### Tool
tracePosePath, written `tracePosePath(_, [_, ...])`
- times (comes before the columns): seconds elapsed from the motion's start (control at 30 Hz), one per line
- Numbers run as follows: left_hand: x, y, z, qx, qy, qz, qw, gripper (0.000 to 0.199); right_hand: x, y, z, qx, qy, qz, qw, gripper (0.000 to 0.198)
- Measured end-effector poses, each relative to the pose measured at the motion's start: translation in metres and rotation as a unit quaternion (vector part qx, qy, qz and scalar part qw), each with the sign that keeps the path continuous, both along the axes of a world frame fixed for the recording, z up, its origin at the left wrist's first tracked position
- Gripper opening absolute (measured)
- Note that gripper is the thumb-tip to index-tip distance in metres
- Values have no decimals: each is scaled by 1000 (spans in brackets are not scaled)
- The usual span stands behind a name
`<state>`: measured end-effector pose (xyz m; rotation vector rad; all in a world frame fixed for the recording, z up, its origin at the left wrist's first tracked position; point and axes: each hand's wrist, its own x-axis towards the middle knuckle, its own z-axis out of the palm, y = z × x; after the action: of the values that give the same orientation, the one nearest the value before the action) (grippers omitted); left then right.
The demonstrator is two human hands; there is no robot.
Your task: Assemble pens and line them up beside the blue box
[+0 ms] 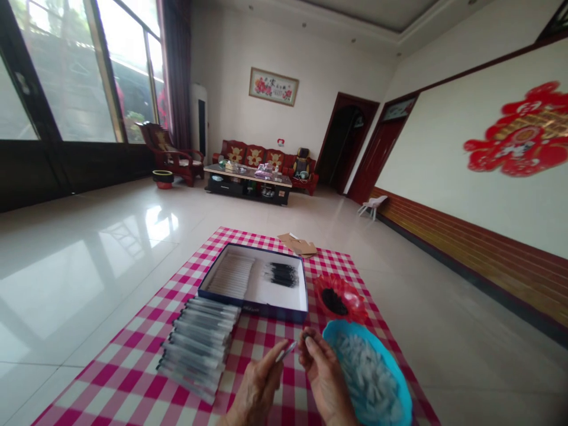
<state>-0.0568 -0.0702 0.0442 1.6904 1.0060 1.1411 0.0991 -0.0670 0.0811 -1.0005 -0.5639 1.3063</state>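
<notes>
My left hand [261, 376] is closed on a slim, clear pen barrel [287, 351], whose tip points up and right. My right hand [320, 370] pinches a small dark piece [306, 336] between thumb and finger, just right of the barrel's end and apart from it. Beside my right hand stands a blue bowl [406, 387] full of translucent whitish small parts. A red petal-edged dish [355, 293] behind it holds small black pieces [333, 302]. To the left lies a stack of clear pens [199, 343] with dark ends.
A shallow dark-blue box [275, 310] with a white inside holds clear tubes [231, 275] and black-ended refills [283, 274]. Brown cardboard [298, 244] lies at the far edge of the checked tablecloth [177, 296]. A coffee table [248, 183] and wooden sofa stand across the room.
</notes>
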Motion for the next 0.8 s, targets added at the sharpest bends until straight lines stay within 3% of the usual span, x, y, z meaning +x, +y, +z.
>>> tracePosePath(0.2, [-13,-11,18,35,50,-34,998,39,-13,-13,-3,-37,57,17,998,35])
tracePosePath(0.53, [-14,-17,7,33,59,-51,996,39,-19,-20,-18,-11,112,41,993,30])
tracePosePath(0.67, [-14,-17,10,38,72,-54,995,40,-14,-19,-23,-6,63,44,997,29])
tracePosePath(0.8, [-16,-16,12,33,108,-43,993,40,-6,-19,-23,24,-70,61,995,27])
